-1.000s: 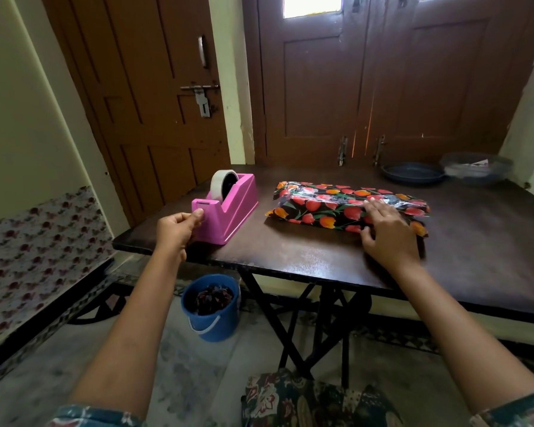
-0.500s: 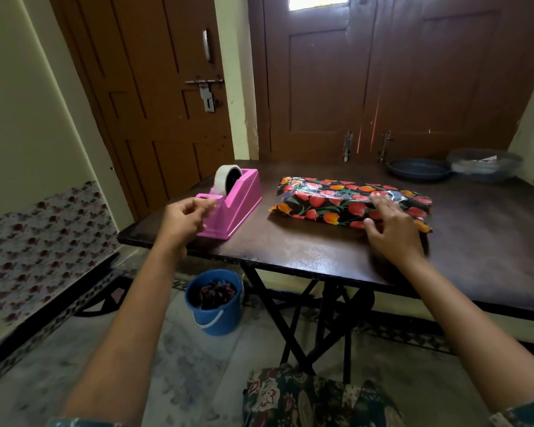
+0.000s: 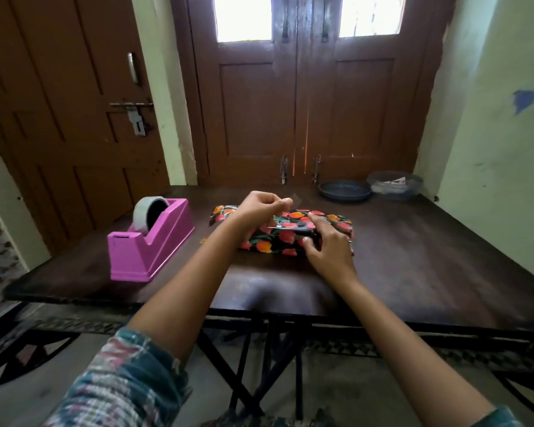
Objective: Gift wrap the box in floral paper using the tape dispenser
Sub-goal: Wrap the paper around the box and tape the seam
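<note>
The box wrapped in black floral paper (image 3: 269, 243) lies flat in the middle of the dark table (image 3: 429, 260). My left hand (image 3: 264, 208) hovers over the box's left half, its fingers pinched on a small clear strip of tape (image 3: 295, 198). My right hand (image 3: 327, 245) rests on the box's right half and presses the paper fold down with spread fingers. The pink tape dispenser (image 3: 150, 241) with its roll stands to the left of the box, apart from both hands.
A dark shallow dish (image 3: 344, 191) and a clear lidded container (image 3: 395, 184) sit at the table's far right, by the closed brown doors. Folding table legs (image 3: 259, 365) cross below the front edge.
My left hand left the dispenser and moved right over the box with a tape strip pinched in it. My right hand stays on the box. The view shifted closer.
</note>
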### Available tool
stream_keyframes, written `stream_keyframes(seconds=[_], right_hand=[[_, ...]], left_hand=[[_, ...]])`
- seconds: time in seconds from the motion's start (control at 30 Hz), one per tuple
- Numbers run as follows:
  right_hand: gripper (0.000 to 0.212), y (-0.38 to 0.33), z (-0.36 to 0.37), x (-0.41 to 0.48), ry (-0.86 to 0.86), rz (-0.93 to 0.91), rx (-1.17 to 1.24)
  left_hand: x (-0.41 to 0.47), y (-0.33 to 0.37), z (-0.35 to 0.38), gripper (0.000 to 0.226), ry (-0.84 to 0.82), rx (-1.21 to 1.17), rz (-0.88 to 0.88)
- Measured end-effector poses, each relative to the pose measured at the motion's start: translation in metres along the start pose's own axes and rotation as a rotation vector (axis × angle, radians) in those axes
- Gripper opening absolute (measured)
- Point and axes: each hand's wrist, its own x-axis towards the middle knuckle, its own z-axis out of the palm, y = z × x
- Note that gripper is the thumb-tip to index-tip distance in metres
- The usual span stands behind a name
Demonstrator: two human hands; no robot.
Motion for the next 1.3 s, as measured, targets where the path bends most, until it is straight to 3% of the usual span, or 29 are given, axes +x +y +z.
stream_keyframes(seconds=[0.13,0.23,0.4,0.67,1.07,1.3], right_hand=[[0.042,0.013,-0.001,0.002,0.007,-0.055,-0.136],[0.034,0.025,-0.006,0.004,-0.029,-0.08,-0.109],[0.033,0.028,-0.004,0.003,0.063,-0.064,-0.033],[0.034,0.028,-0.004,0.002,0.071,-0.008,0.059],[0.052,0.034,-0.001,0.004,0.058,0.059,0.243],[0.05,0.036,0.001,0.004,0.064,0.057,0.222]], left_hand=[[0.016,-0.005,0.002,0.024,-0.161,0.237,-0.128],[0.023,-0.006,0.001,0.024,-0.202,0.279,-0.164],[0.038,0.004,-0.001,0.022,-0.308,0.344,-0.159],[0.065,0.016,0.011,0.02,-0.486,0.526,-0.228],[0.08,0.019,0.022,0.023,-0.557,0.715,-0.301],[0.076,0.044,0.037,0.045,-0.484,1.218,-0.346]])
